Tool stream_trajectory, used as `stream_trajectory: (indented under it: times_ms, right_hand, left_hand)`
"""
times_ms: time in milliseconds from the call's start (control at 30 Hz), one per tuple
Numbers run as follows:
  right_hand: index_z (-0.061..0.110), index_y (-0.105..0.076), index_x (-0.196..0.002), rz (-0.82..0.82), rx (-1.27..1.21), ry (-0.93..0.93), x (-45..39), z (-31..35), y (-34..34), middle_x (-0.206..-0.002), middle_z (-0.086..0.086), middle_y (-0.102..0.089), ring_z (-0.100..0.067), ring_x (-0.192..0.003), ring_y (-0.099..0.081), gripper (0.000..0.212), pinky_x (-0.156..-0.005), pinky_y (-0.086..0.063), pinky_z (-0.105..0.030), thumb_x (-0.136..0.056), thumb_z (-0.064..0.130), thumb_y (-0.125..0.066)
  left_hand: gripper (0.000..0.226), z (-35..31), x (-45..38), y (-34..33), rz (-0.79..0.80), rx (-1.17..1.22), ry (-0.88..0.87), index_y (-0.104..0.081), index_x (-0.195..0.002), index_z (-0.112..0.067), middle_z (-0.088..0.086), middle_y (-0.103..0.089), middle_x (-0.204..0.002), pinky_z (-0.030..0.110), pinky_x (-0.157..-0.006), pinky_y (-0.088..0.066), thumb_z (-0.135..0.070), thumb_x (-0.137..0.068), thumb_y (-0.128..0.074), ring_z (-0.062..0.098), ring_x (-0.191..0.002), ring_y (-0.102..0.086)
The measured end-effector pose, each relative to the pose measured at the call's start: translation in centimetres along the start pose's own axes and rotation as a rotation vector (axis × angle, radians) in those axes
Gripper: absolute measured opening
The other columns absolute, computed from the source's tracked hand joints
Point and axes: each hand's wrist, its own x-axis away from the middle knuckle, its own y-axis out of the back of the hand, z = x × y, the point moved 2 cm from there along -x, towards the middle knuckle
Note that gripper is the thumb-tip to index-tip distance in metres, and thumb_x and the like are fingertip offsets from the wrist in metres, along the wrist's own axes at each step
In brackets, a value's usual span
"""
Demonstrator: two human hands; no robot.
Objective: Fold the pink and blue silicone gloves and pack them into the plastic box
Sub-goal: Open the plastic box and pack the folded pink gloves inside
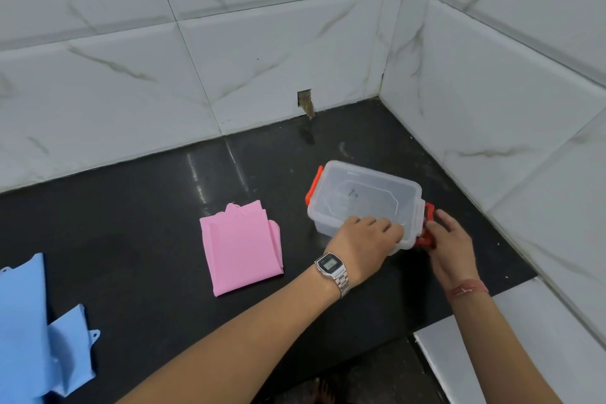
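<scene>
Pink folded silicone glove (242,248) lies flat on the shiny black desk (141,239), just left of the clear plastic box with red clips (364,198). Its lid is on. Left hand (367,239) presses on the lid, fingers a bit bent. Right hand (451,239) pinches the near red clip (428,226). Blue silicone glove (36,331) lies far left.

At frame centre we see the pink glove (241,248) folded flat on the black worktop (137,239); the blue glove (36,331) lies rumpled at lower left, and the clear, red-latched plastic box (362,198), lid on, sits right of centre.
</scene>
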Motion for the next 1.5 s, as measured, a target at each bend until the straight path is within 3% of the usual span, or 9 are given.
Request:
stream_trajectory:
  times_ms: [200, 300, 533, 667, 900, 1100, 1267, 1367, 1500]
  right_hand:
    - [0.008, -0.041, -0.145, -0.082, -0.261, -0.015, -1.3, 0.8, 0.5, -0.14, -0.013, -0.053, -0.022, -0.122, -0.056, 0.043, -0.102, -0.046, -0.032, -0.102, 0.008, -0.044]
    - [-0.003, -0.041, -0.142, -0.084, -0.549, -0.133, 0.3, -0.9, 0.6, -0.144, -0.019, -0.048, -0.028, -0.129, -0.049, 0.04, -0.087, -0.048, -0.01, -0.103, 0.001, -0.04]
    - [0.011, -0.048, -0.137, -0.169, -0.208, -0.124, 5.5, -6.0, 0.2, -0.134, -0.014, -0.056, -0.023, -0.112, -0.055, 0.035, -0.087, -0.049, -0.032, -0.103, 0.012, -0.043]
    - [0.014, -0.045, -0.141, -0.104, -0.124, -0.144, 6.2, -6.4, -0.4, -0.131, -0.01, -0.058, -0.023, -0.112, -0.056, 0.039, -0.081, -0.05, -0.03, -0.103, 0.017, -0.044]
    - [0.018, -0.056, -0.121, 0.113, -0.075, -0.217, 6.2, -4.3, -1.9, -0.103, -0.014, -0.066, -0.026, -0.089, -0.067, 0.037, -0.074, -0.056, -0.036, -0.097, 0.046, -0.049]
    - [0.019, -0.061, -0.114, 0.224, -0.088, -0.203, 6.1, -3.0, -2.2, -0.097, -0.016, -0.071, -0.025, -0.085, -0.072, 0.031, -0.074, -0.058, -0.034, -0.095, 0.042, -0.053]
    - [0.011, -0.059, -0.118, 0.254, -0.064, -0.159, 5.8, -2.7, -2.1, -0.096, -0.02, -0.068, -0.026, -0.083, -0.069, 0.03, -0.075, -0.057, -0.034, -0.101, 0.031, -0.048]
    - [0.006, -0.059, -0.122, 0.273, -0.061, -0.147, 5.6, -2.7, -1.8, -0.096, -0.022, -0.068, -0.029, -0.085, -0.069, 0.028, -0.073, -0.06, -0.032, -0.101, 0.021, -0.047]
    - [0.005, -0.059, -0.122, 0.302, -0.109, -0.177, 5.5, -3.0, -1.4, -0.108, -0.023, -0.07, -0.03, -0.095, -0.069, 0.027, -0.075, -0.061, -0.031, -0.1, 0.011, -0.046]
  left_hand:
    - [0.031, 2.5, -0.5, 1.0, -0.095, 0.091, 0.098, -0.057, -0.125, -0.024, -0.003, -0.058, -0.131, 0.037, -0.1, -0.04, -0.021, -0.096, -0.047, 0.022, -0.122, -0.051]
    - [0.041, 6.5, 0.0, 1.2, 0.051, 0.083, 0.32, -0.046, -0.138, -0.03, 0.0, -0.035, -0.153, 0.044, -0.111, -0.029, -0.024, -0.097, -0.047, 0.027, -0.14, -0.03]
    - [0.059, 8.7, 1.0, 0.2, 0.234, 0.001, 0.353, -0.03, -0.14, -0.031, 0.008, -0.047, -0.122, 0.032, -0.064, -0.044, -0.041, -0.089, -0.058, 0.026, -0.104, -0.048]
    - [0.052, 7.7, 0.7, 0.2, 0.204, 0.046, 0.467, -0.031, -0.137, -0.019, 0.011, -0.05, -0.108, 0.034, -0.065, -0.052, -0.038, -0.094, -0.054, 0.024, -0.083, -0.059]
    - [0.051, 4.4, -0.1, 0.2, 0.251, 0.159, 0.568, -0.025, -0.143, -0.013, 0.011, -0.056, -0.108, 0.037, -0.069, -0.055, -0.039, -0.101, -0.036, 0.025, -0.084, -0.062]
    - [0.056, 2.1, 0.0, -0.1, 0.254, 0.049, 0.462, -0.027, -0.144, -0.011, 0.011, -0.058, -0.118, 0.035, -0.066, -0.048, -0.044, -0.1, -0.035, 0.026, -0.093, -0.062]
    - [0.043, 2.3, 1.0, -0.1, -0.036, -0.107, 0.224, -0.055, -0.122, -0.013, 0.007, -0.043, -0.139, 0.036, -0.089, -0.043, -0.045, -0.096, -0.045, 0.025, -0.122, -0.043]
    - [0.043, 2.1, 1.0, -0.6, -0.031, -0.075, 0.161, -0.054, -0.123, -0.013, 0.009, -0.041, -0.147, 0.039, -0.106, -0.035, -0.044, -0.095, -0.048, 0.026, -0.135, -0.036]
    - [0.037, 1.9, 0.4, -0.7, -0.007, -0.119, 0.128, -0.048, -0.118, -0.016, 0.012, -0.048, -0.14, 0.041, -0.102, -0.038, -0.042, -0.092, -0.052, 0.028, -0.129, -0.046]
